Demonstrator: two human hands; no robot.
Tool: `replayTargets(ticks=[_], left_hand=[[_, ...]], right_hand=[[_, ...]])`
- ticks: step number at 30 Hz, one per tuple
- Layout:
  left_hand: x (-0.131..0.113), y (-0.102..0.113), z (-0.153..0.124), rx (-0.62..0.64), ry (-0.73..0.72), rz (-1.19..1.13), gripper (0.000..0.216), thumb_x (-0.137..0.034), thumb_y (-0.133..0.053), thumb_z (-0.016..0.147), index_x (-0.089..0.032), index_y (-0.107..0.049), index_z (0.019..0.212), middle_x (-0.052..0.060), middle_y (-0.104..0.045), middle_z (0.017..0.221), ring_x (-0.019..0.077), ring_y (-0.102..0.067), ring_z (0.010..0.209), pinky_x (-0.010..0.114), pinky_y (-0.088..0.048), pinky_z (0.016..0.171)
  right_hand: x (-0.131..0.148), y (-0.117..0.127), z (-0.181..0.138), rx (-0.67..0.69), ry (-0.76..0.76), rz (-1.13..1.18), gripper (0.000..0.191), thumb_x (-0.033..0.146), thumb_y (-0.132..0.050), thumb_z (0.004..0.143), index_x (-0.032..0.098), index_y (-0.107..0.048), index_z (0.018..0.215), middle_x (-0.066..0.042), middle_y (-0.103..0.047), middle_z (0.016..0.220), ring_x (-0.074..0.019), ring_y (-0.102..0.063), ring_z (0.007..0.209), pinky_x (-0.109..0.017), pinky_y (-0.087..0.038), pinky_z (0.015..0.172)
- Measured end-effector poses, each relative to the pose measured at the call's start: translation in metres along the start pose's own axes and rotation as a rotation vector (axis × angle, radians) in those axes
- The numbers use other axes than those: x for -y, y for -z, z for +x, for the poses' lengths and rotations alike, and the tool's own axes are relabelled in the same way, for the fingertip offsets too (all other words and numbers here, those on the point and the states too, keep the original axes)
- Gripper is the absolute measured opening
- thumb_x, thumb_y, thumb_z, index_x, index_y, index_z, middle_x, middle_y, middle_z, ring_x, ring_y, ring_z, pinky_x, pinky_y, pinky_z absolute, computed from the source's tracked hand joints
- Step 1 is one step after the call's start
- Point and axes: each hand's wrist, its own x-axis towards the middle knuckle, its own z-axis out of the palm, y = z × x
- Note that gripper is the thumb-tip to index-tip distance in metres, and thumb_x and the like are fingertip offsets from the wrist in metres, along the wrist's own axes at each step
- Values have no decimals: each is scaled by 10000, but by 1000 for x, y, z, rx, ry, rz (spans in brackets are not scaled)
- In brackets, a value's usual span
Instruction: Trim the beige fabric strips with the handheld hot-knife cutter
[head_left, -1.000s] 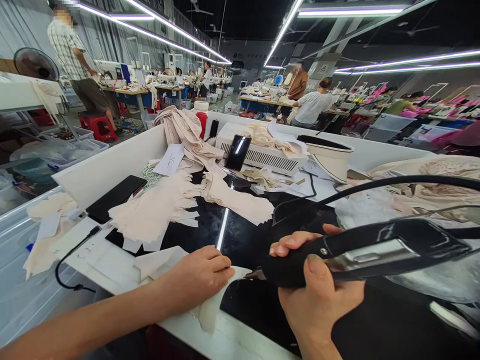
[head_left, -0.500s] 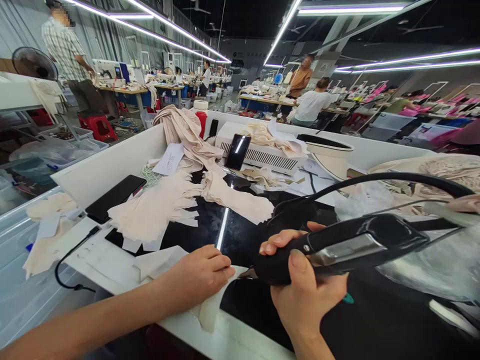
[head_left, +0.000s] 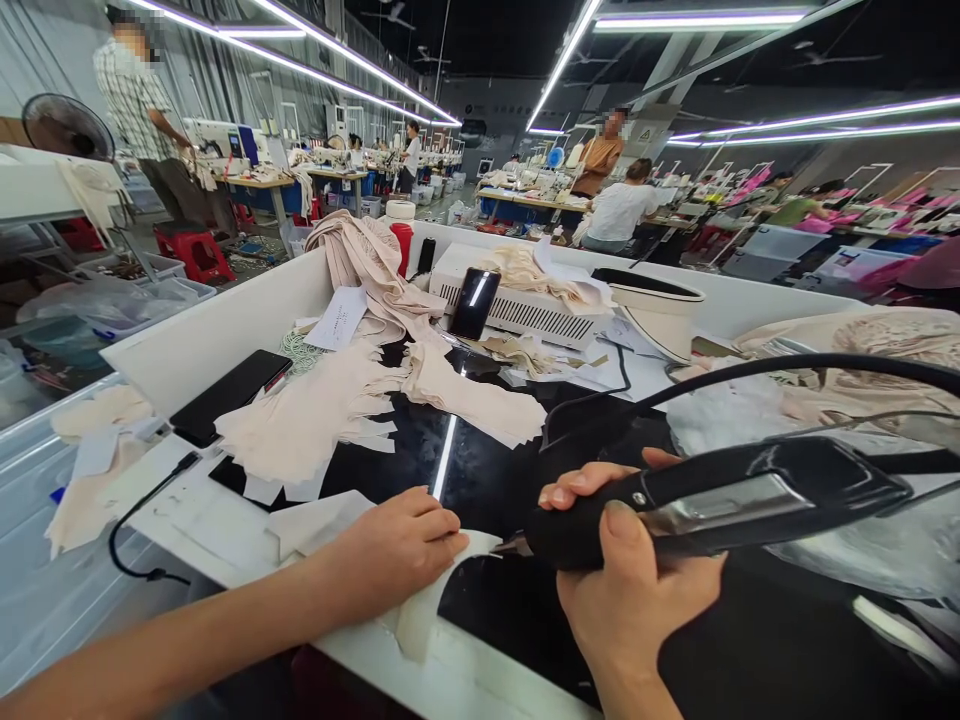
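Note:
My left hand [head_left: 401, 545] is at the table's near edge, fingers curled together and pressing down on a pale cream fabric piece [head_left: 424, 610]. One end of this piece hangs over the edge; its other end points right. My right hand [head_left: 634, 575] is wrapped round a black corded hand tool [head_left: 712, 505] with a silver plate on its side. The tool's narrow metal tip [head_left: 516, 546] is at the right end of the fabric piece; whether they touch, I cannot tell. Folded cream cloth [head_left: 476, 400] and a fanned stack of cream pieces [head_left: 311, 410] lie beyond.
The tool's thick black cable [head_left: 795, 366] arches across the right side. A phone [head_left: 475, 303] leans on a white vented box [head_left: 517, 315]. A black flat case [head_left: 229, 397] lies left, and a clear plastic bag [head_left: 885, 540] right. Coworkers and sewing tables are farther back.
My right hand has moved the tool a little to the right, its tip now showing at the fabric's end. My left hand has stayed nearly in place.

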Motion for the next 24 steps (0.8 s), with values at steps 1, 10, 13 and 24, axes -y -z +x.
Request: replayTargets(ticks=[1,10,13,24], left_hand=[[-2,2,0,-34,9,6,162,-103,-534,1088,-142,-632,1211,52,-695,1104,182,-666,1025,373,-509,1093],[-42,5,-17,-113,196,161,308,66,-406,933,-148,-561,1092,74,-691,978,193,-685,834,276,-586,739],[-43,-3,-21,-44,249,199,359,85,-389,869,-182,-543,1052,58,-689,953,188,-682,812,252,-568,673],[-25,3,-17,135,174,135,303,75,-608,893,-139,-594,1108,113,-733,1171,235,-732,1021,301,-599,818]], right_hand=[[1,0,0,-5,-5,-10,401,310,-837,782,262,-635,1125,50,-696,728,-159,-620,547,-320,-552,542],[12,5,-13,-27,-8,-83,416,299,-854,788,240,-634,1136,43,-700,743,-166,-644,581,-331,-574,575],[16,7,-17,-39,-10,-105,423,309,-866,788,238,-636,1136,39,-700,746,-171,-640,577,-346,-571,585],[27,7,-31,-18,-13,-104,409,340,-856,811,246,-653,1154,27,-694,750,-185,-640,598,-369,-591,595]])
